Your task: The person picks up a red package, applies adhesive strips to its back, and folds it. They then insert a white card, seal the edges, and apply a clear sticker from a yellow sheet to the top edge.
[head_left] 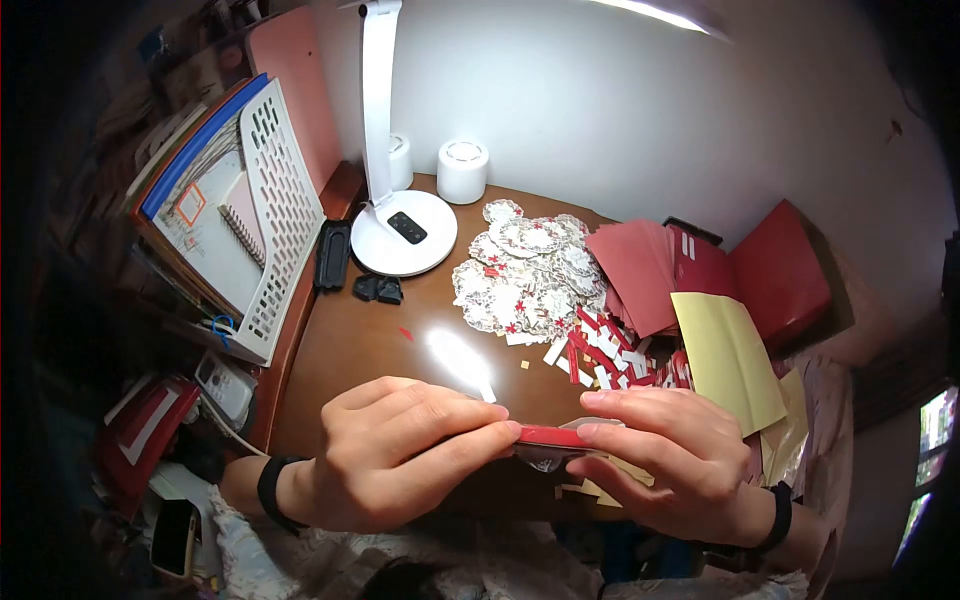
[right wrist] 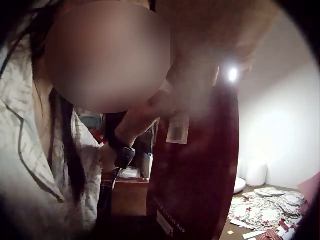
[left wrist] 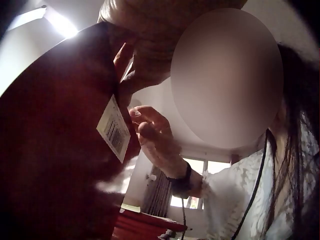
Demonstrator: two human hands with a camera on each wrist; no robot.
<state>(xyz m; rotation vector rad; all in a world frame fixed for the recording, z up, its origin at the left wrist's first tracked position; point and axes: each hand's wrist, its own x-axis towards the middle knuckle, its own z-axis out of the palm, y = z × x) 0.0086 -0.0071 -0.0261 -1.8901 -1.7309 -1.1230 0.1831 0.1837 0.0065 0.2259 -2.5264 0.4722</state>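
Note:
Between both hands stands a flat dark red packet (head_left: pixel 550 436), its narrow top edge turned up toward the head camera. The left hand (head_left: pixel 400 455) pinches the left end of that edge. At the other end, the right hand (head_left: pixel 675 450) grips with its fingers and thumb on either side, and some clear or pale material shows beside the thumb. The broad face of the packet fills much of the left wrist view and carries a white barcode label (left wrist: pixel 114 129). In the right wrist view a pale label (right wrist: pixel 178 129) and printed lettering show on the red face.
Behind the hands lie a heap of round patterned paper pieces (head_left: pixel 535 265) and scattered red and white strips (head_left: pixel 610 350). Red card sheets (head_left: pixel 640 275) and a yellow sheet (head_left: pixel 728 360) are at the right. A white lamp (head_left: pixel 405 235) and a file rack (head_left: pixel 275 220) stand left.

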